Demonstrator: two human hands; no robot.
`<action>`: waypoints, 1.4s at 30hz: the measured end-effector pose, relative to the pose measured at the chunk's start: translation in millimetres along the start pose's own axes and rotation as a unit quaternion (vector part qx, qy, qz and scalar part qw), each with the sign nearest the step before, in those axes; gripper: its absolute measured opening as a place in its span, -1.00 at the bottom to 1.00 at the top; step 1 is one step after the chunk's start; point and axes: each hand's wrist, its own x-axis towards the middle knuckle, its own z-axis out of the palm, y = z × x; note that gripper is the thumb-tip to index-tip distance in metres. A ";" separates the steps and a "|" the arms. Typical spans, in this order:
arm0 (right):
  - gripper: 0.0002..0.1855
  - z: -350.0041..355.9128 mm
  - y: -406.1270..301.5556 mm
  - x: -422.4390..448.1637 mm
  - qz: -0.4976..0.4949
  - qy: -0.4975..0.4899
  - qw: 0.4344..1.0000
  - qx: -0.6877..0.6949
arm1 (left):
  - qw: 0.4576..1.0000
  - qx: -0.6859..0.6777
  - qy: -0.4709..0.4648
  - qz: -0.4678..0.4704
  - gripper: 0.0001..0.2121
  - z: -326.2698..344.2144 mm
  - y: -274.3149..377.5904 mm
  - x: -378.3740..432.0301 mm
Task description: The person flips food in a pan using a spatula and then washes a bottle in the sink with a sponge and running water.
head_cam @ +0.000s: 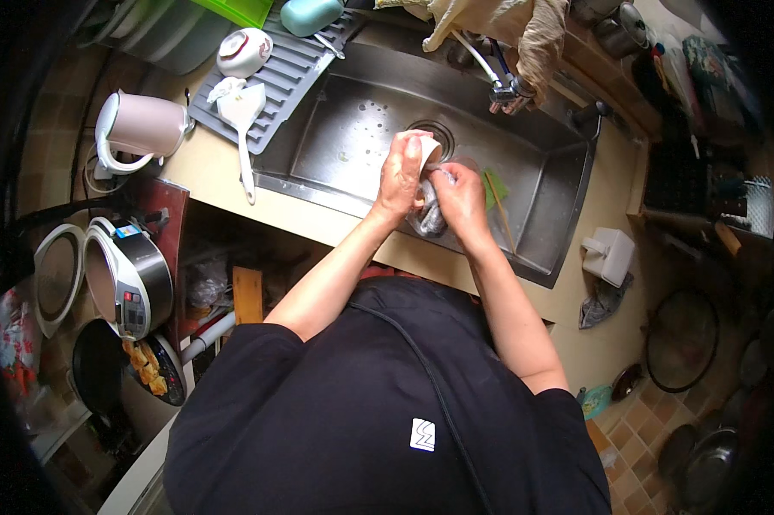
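Note:
Over the near side of a stainless steel sink (355, 122), my left hand (401, 170) holds a small white cup or bowl (431, 151), its rim turned to the right. My right hand (459, 193) pinches thin clear plastic beside it. A grey bundle in clear plastic (429, 212) hangs between my two hands; what is inside cannot be told. Just right of my right hand, a green piece (498, 187), perhaps a scouring pad, and a thin wooden stick (501, 215) lie in the sink. The drain (442, 134) is partly hidden behind the cup.
A grey draining mat (284, 84) carries a white bowl (245, 53) and a white spatula (245, 135). Left of it stands a pink kettle (145, 123), with a rice cooker (133, 277) below. The faucet (512, 93) overhangs the sink's far side; a white container (609, 255) sits at right.

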 end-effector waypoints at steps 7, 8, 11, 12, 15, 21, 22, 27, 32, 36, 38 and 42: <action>-0.86 4.0 -14.6 -3.5 -0.229 0.101 0.968 -0.028 | 0.989 -0.133 -0.012 -0.071 -0.57 5.6 -18.8 1.6; -0.88 2.6 -14.5 -4.2 -0.292 0.090 0.950 -0.060 | 0.958 -0.216 -0.038 -0.186 -0.58 1.9 -18.0 -0.8; -0.88 -10.8 -15.0 0.3 -0.368 0.052 0.918 -0.136 | 0.924 -0.175 -0.109 -0.322 -0.57 -12.1 11.0 2.8; -0.87 -17.3 -16.1 2.4 -0.382 0.027 0.904 -0.189 | 0.924 -0.176 -0.109 -0.321 -0.57 -13.8 7.7 2.5; -0.90 -23.4 -18.3 4.3 -0.356 0.079 0.887 -0.283 | 0.936 -0.157 -0.119 -0.292 -0.59 -11.5 -4.6 5.4; -0.79 -13.6 -15.4 -3.0 -0.089 0.033 0.990 -0.101 | 0.998 -0.015 -0.033 -0.051 -0.61 3.0 2.5 13.0; -0.79 -15.3 -15.0 -1.1 -0.064 -0.020 0.993 -0.095 | 1.000 0.008 -0.026 -0.002 -0.59 3.0 -3.9 14.2; -0.72 -33.4 -19.7 13.7 0.054 -0.270 0.952 0.131 | 0.994 -0.036 -0.047 -0.091 -0.56 -1.1 -17.1 5.5; -0.68 -62.9 -9.9 12.2 0.148 -0.144 0.894 0.397 | 0.893 -0.325 -0.048 -0.309 -0.48 -10.6 -6.4 0.2; -0.74 -84.3 17.2 5.5 0.122 -0.065 0.873 0.468 | 0.771 -0.490 -0.209 -0.349 -0.49 -33.8 -8.5 3.0; -0.75 -82.1 17.2 4.9 0.103 -0.050 0.904 0.413 | 0.793 -0.453 -0.169 -0.371 -0.49 -24.5 -7.0 4.7; -0.85 -59.5 -4.4 0.1 -0.179 -0.046 0.983 0.010 | 0.807 -0.394 -0.171 -0.404 -0.48 -19.7 -7.3 2.4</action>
